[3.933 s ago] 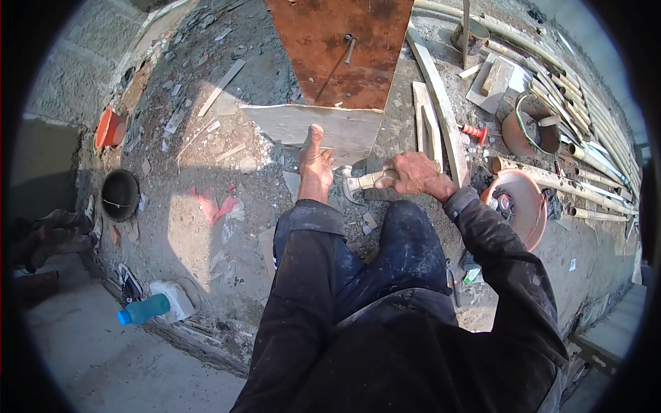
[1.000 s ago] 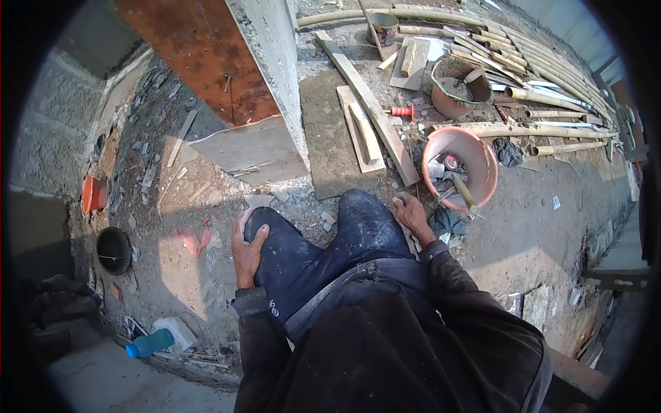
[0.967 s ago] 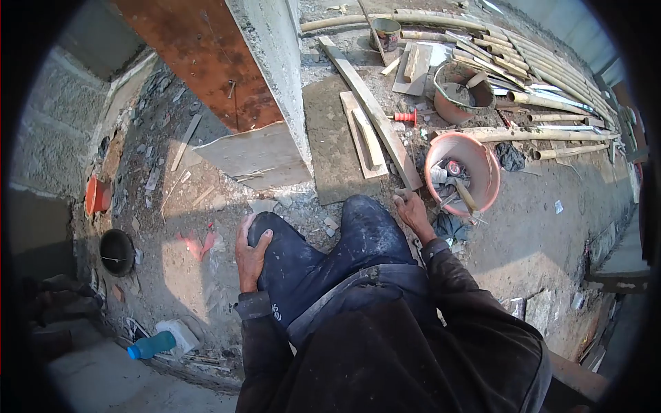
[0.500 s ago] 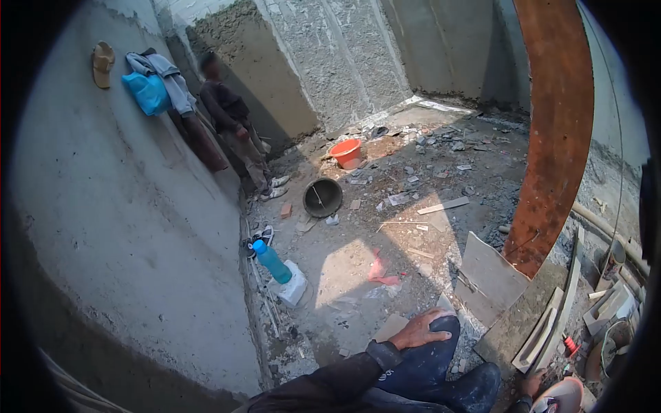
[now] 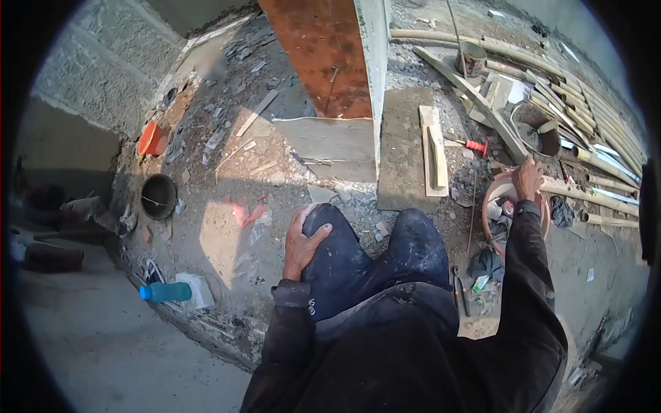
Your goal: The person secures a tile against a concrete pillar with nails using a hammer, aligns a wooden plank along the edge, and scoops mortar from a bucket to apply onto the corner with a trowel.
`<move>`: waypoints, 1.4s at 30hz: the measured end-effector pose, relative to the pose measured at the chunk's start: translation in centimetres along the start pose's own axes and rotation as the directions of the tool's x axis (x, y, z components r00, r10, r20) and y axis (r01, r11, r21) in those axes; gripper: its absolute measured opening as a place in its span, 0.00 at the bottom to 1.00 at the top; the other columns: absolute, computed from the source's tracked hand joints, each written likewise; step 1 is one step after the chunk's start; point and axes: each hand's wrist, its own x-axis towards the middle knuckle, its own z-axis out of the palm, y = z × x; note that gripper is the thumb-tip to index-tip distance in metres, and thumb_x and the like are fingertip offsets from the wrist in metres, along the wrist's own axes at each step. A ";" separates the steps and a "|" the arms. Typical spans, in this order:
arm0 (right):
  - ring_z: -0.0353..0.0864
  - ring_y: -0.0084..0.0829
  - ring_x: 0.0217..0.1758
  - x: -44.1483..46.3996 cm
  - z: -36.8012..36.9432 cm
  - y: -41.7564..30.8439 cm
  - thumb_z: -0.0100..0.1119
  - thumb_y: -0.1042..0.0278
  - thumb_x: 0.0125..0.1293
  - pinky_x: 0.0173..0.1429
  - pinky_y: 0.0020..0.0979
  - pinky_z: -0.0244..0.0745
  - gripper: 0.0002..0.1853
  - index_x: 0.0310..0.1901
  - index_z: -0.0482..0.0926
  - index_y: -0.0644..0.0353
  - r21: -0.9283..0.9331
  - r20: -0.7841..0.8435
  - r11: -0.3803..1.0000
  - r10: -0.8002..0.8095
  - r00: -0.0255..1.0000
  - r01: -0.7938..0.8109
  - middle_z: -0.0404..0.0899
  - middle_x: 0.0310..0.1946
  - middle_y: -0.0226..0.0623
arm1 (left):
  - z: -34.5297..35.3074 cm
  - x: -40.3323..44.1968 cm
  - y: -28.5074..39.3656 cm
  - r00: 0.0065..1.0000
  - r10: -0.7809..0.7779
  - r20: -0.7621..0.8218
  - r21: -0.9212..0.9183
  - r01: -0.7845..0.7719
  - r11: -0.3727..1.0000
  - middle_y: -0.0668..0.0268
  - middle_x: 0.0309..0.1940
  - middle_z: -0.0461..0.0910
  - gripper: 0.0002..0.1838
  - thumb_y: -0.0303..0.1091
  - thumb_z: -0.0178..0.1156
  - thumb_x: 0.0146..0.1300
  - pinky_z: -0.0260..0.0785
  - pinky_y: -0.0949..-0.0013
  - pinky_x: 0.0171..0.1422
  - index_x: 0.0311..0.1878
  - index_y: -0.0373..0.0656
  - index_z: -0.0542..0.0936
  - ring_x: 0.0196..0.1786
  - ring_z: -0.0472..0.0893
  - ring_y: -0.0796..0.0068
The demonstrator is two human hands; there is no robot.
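Note:
My left hand lies on my left knee, thumb apart from the fingers, holding nothing. On the other side, my right hand is closed around the near end of a long straight bar, which slants away across the ground. Just below that hand stands a pinkish tub with several small items inside. A wooden float lies on a mortar-stained board. Beside it is a tool with a red handle. Pliers-like handles lie near my right hip.
An upright rust-brown panel stands ahead. Pipes, a bucket and a can crowd the right. At left are an orange basin, a black basin, a blue bottle and another person by the wall.
My view has turned right and down, bringing my lap and the right-side tools into sight. My left hand stays on the knee; my right hand now shows fully, gripping the bar's end.

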 end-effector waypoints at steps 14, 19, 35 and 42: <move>0.82 0.60 0.60 -12.0 2.0 -25.2 0.67 0.63 0.65 0.60 0.51 0.81 0.32 0.67 0.70 0.69 0.498 0.379 0.853 -0.054 0.924 -0.155 0.79 0.56 0.63 | 1.2 0.2 -0.3 0.998 -0.051 0.040 0.014 0.051 0.999 0.49 0.70 0.76 0.36 0.39 0.72 0.61 0.60 0.56 0.81 0.72 0.34 0.76 0.74 0.73 0.54; 0.82 0.53 0.60 -7.8 1.9 -25.1 0.66 0.65 0.64 0.60 0.44 0.83 0.28 0.63 0.72 0.68 0.379 0.530 0.905 -0.040 0.847 -0.194 0.81 0.52 0.57 | 1.3 -0.1 0.3 0.994 -0.097 0.052 -0.019 0.098 0.995 0.49 0.71 0.74 0.37 0.38 0.71 0.62 0.57 0.55 0.82 0.72 0.33 0.74 0.75 0.71 0.53; 0.69 0.56 0.71 -4.5 -7.0 -3.4 0.66 0.61 0.59 0.67 0.56 0.67 0.32 0.67 0.73 0.56 0.181 -0.012 0.979 0.099 0.995 -0.095 0.70 0.66 0.55 | 2.1 0.6 -0.1 0.991 -0.108 0.080 -0.044 0.112 0.993 0.52 0.70 0.75 0.34 0.35 0.68 0.67 0.60 0.58 0.80 0.74 0.33 0.73 0.72 0.73 0.58; 0.85 0.59 0.55 -15.7 -7.8 14.2 0.65 0.66 0.57 0.55 0.53 0.80 0.33 0.66 0.75 0.67 0.244 0.438 0.826 0.373 0.818 -0.507 0.83 0.51 0.60 | 1.8 1.2 -0.7 0.989 -0.126 0.080 -0.118 0.135 0.984 0.53 0.70 0.76 0.33 0.36 0.68 0.70 0.63 0.59 0.79 0.75 0.35 0.72 0.71 0.74 0.60</move>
